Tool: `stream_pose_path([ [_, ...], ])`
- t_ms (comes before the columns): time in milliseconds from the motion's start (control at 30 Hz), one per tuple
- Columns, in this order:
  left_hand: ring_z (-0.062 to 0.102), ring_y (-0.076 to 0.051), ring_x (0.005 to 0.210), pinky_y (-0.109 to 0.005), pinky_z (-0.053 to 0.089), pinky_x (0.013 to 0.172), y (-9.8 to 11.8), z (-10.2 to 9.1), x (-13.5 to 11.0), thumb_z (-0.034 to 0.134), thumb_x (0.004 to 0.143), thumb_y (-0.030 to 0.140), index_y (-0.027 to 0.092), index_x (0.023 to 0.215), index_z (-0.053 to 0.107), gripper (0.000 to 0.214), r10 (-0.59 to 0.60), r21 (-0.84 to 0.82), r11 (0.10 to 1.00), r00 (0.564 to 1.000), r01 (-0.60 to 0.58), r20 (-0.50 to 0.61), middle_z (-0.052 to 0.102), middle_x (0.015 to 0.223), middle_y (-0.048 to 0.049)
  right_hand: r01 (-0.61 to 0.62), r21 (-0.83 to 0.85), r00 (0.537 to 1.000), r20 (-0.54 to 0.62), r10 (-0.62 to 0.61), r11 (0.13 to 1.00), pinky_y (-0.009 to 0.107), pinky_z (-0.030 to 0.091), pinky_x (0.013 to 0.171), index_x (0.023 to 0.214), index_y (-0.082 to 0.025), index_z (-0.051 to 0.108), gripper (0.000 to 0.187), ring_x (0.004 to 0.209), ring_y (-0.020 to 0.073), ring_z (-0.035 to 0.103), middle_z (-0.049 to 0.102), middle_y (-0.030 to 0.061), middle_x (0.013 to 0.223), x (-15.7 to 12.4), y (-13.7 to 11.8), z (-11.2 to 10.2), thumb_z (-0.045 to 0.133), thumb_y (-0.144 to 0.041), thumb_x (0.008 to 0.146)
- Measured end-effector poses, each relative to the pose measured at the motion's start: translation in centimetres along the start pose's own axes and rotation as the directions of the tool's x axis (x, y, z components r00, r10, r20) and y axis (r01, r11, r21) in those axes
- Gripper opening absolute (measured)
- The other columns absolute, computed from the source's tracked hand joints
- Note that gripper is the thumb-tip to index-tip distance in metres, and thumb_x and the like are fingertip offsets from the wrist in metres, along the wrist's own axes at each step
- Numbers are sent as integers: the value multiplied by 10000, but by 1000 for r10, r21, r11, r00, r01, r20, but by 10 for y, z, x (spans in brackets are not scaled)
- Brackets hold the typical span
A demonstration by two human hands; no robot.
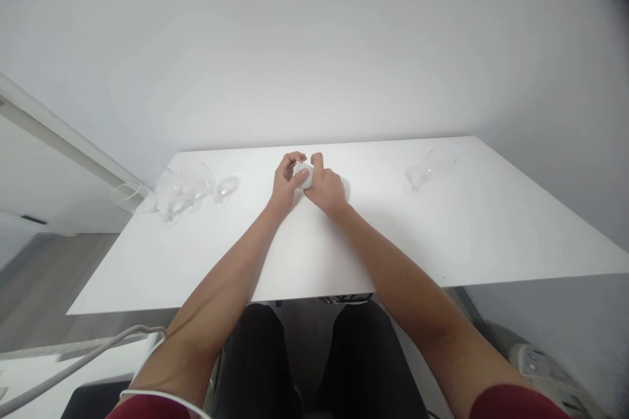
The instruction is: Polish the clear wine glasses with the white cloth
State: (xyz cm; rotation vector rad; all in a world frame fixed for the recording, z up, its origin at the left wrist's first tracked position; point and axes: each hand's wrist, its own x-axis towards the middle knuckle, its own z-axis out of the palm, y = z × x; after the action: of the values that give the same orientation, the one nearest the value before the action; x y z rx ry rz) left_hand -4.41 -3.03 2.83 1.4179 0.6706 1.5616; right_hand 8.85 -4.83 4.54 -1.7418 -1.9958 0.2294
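- As I judge it, the step in hand is working one small white wad between both grips. It sits mid-desk, toward the far edge.
- My left grip curls onto the wad from the left, fingertips over its top. My right grip clasps it from the right, thumb raised. Both are clenched on it and touching each other.
- A faint clear shape shows just past my right grip; I cannot tell what it is.
- The next move, I think, calls for small finger work with low wrists and no sideways sweep.
- The far edge meets the wall just behind my grips, so there is little room forward.
- A cluster of clear glasses stands well apart to the left, and one glass there seems to overhang the left edge.
- A lone tilted glass lies well apart to the right.
- Bare desk toward me gives open room to draw back.
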Motion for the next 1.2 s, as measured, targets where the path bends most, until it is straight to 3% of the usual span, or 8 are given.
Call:
stream_pose_path([
  [67, 625, -233, 1110, -367, 487, 975, 0, 1, 1, 865, 826, 569, 261, 1044, 673, 423, 29, 2, 1000, 999, -29, 32, 661, 1154, -69, -7, 46, 1000, -12, 7, 999, 357, 500, 730, 1325, -244, 383, 375, 771, 314, 693, 711, 77, 863, 2, 3, 3, 520, -330, 987],
  [167, 628, -200, 997, -335, 500, 901, -3, 1, 2, 943, 749, 536, 269, 1076, 678, 499, 19, 21, 1000, 1000, -19, 16, 652, 1056, -38, -56, 150, 996, -59, 65, 987, 364, 500, 703, 1267, -265, 402, 383, 760, 318, 671, 681, 60, 847, 5, 9, 6, 579, -346, 937],
  [300, 639, -205, 1022, -336, 531, 910, -8, 0, 3, 1004, 664, 498, 271, 1153, 720, 609, -46, 16, 999, 998, 46, 37, 686, 1147, -63, -107, 353, 980, -119, 158, 930, 355, 505, 675, 1204, -290, 437, 410, 745, 287, 654, 677, 43, 863, 6, 16, 6, 651, -344, 858],
  [500, 692, -245, 1102, -395, 557, 1016, -17, -2, 4, 1044, 592, 439, 240, 1102, 788, 604, -60, 27, 998, 998, 60, -9, 745, 1150, -77, 97, 644, 988, -152, 3, 759, 343, 565, 784, 1238, -294, 568, 450, 887, 235, 708, 756, 19, 1033, 7, 21, 11, 677, -316, 802],
  [733, 733, -314, 1158, -495, 556, 1093, -17, -2, 4, 1040, 595, 426, 210, 1121, 845, 601, -67, 35, 997, 997, 69, -47, 798, 1181, -101, 120, 723, 985, -174, 10, 680, 376, 590, 891, 1117, -229, 707, 365, 998, 255, 727, 789, 42, 1113, 14, 25, 16, 708, -301, 759],
  [900, 752, -293, 1062, -472, 590, 1017, -15, -2, 3, 1011, 644, 457, 232, 1125, 866, 551, -52, 53, 997, 997, 55, -60, 817, 1087, -80, 163, 791, 983, -180, -31, 589, 390, 587, 944, 1114, -215, 737, 380, 1039, 267, 738, 799, 63, 1151, 15, 23, 13, 764, -324, 752],
  [1200, 747, -240, 865, -425, 595, 891, -11, 1, 2, 1031, 592, 411, 218, 887, 880, 383, -65, 18, 997, 981, 69, -184, 824, 887, -50, 147, 818, 981, -194, 25, 557, 399, 580, 915, 1086, -197, 758, 401, 1007, 279, 746, 806, 68, 1107, 14, 23, 17, 776, -256, 690],
])
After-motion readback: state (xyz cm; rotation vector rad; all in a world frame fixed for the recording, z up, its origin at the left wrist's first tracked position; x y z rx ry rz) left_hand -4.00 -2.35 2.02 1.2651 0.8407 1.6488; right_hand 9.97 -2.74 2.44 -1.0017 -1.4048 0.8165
